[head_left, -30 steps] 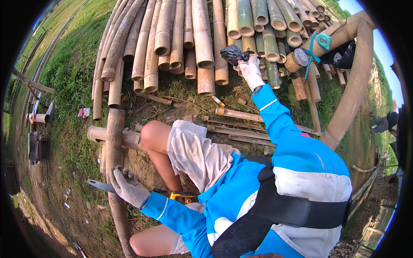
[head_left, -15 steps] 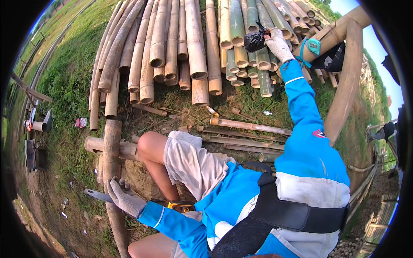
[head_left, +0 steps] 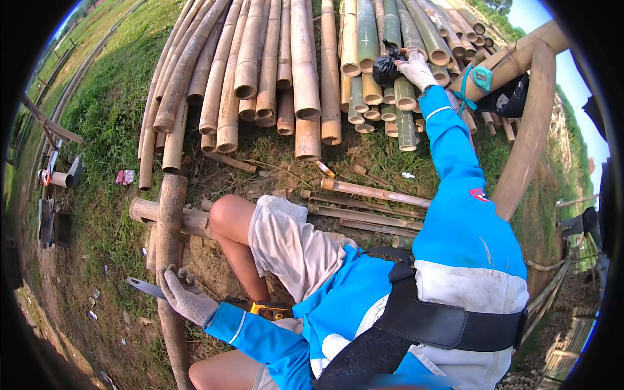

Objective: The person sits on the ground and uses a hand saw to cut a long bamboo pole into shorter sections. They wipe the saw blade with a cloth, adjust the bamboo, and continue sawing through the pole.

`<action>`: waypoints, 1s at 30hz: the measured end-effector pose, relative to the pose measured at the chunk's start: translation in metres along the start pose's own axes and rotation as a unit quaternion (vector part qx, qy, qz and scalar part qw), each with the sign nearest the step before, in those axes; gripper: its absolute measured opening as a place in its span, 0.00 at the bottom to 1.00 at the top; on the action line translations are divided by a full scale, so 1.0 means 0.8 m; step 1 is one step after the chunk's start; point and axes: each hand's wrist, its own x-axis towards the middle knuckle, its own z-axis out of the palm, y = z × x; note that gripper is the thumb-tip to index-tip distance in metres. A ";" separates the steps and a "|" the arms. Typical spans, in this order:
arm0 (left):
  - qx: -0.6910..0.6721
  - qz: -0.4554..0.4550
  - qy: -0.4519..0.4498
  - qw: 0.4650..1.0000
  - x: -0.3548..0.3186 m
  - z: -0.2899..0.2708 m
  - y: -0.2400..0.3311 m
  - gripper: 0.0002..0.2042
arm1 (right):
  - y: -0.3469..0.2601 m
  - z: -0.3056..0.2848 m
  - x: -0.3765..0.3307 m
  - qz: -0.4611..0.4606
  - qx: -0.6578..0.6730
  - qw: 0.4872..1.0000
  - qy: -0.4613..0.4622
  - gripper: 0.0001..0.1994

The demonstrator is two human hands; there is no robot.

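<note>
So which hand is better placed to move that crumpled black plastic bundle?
Right, I think: the pale-gloved right hand holds the crumpled black plastic bundle, by the round green bamboo poles. The left hand, also gloved, is far from it, at the thin grey metal blade.

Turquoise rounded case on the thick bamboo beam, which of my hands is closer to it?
Right. Your pale-gloved right hand is a little left of the turquoise case; your pale-gloved left hand is much farther away, at lower left.
</note>
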 end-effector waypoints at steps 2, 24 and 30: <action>0.003 -0.009 0.004 1.000 0.000 0.001 0.000 0.18 | -0.001 -0.003 -0.005 0.009 -0.003 1.000 -0.013 0.36; 0.437 -0.046 0.214 0.872 0.020 -0.189 -0.039 0.47 | -0.535 0.088 -0.692 -0.366 0.372 0.616 -0.590 0.32; 0.426 -0.087 0.183 0.881 0.016 -0.225 -0.112 0.47 | -0.503 0.172 -0.745 -0.364 0.253 0.696 -0.564 0.37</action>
